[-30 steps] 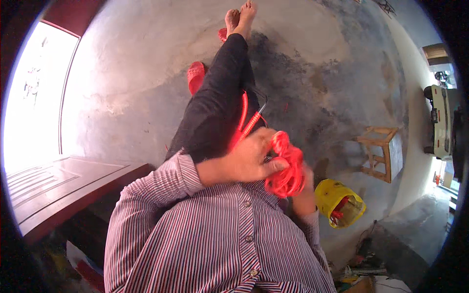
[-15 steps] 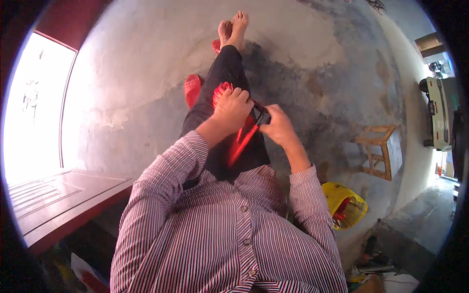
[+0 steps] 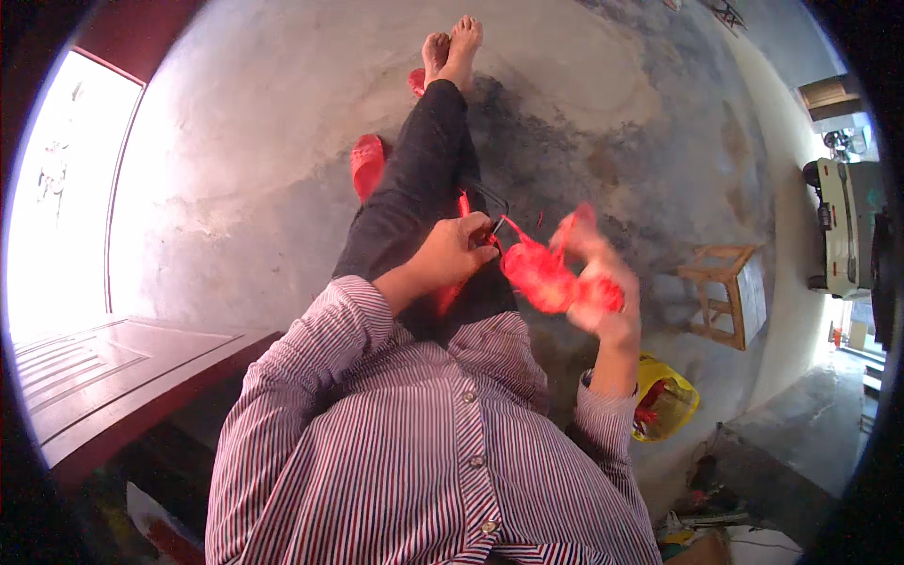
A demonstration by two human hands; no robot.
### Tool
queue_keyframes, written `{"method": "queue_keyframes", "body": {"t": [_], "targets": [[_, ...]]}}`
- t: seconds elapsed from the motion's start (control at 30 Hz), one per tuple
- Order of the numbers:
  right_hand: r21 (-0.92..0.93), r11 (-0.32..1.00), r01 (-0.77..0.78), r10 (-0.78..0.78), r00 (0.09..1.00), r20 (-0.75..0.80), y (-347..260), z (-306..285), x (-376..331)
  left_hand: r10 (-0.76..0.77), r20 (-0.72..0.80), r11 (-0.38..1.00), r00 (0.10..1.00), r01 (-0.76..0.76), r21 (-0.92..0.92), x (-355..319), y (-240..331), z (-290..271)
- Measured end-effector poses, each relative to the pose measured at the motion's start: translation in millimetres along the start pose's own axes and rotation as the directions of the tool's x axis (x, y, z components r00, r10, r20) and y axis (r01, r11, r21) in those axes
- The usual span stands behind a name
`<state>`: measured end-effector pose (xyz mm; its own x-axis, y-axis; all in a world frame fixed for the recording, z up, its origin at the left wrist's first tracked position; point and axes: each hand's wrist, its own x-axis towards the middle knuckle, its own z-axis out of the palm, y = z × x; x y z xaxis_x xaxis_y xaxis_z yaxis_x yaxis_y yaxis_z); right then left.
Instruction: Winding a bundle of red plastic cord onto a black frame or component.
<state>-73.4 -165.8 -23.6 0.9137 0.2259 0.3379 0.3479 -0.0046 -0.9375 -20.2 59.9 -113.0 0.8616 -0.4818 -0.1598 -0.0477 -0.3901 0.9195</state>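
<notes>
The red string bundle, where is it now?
In the head view, it's just right of the middle: the red string bundle is in the blurry right hand, with the left hand to its left.

Honestly, I'm guessing I'm standing in somebody's home. Bare feet (image 3: 454, 52) are stretching out over a patchy, stained concrete floor (image 3: 254, 188), red slippers (image 3: 368, 168) are lying nearby, and a plain wooden stool (image 3: 737, 301) is standing off to the right. Daylight's pouring in through a doorway (image 3: 71, 188) on the left, and a pale vehicle (image 3: 841, 226) is sitting over on the far right.
</notes>
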Motion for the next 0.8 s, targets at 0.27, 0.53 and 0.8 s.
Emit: {"method": "queue_keyframes", "body": {"t": [0.27, 0.53, 0.8], "targets": [[0.705, 0.674, -0.221, -0.005, 0.953, 0.304, -53, 61, -19, 0.028, -0.021, 0.99, 0.999, -0.031, -0.139, 0, -11, 5], [0.927, -0.062, -0.37, 0.295, 0.88, 0.371, -124, 72, -34, 0.056, -0.016, 0.996, 0.998, -0.057, -0.065, 3, -10, 11], [0.901, 0.289, -0.323, 0.004, 0.942, 0.337, -114, 66, -17, -0.031, -0.015, 0.999, 0.999, 0.031, 0.026, 5, -5, 10]]}}
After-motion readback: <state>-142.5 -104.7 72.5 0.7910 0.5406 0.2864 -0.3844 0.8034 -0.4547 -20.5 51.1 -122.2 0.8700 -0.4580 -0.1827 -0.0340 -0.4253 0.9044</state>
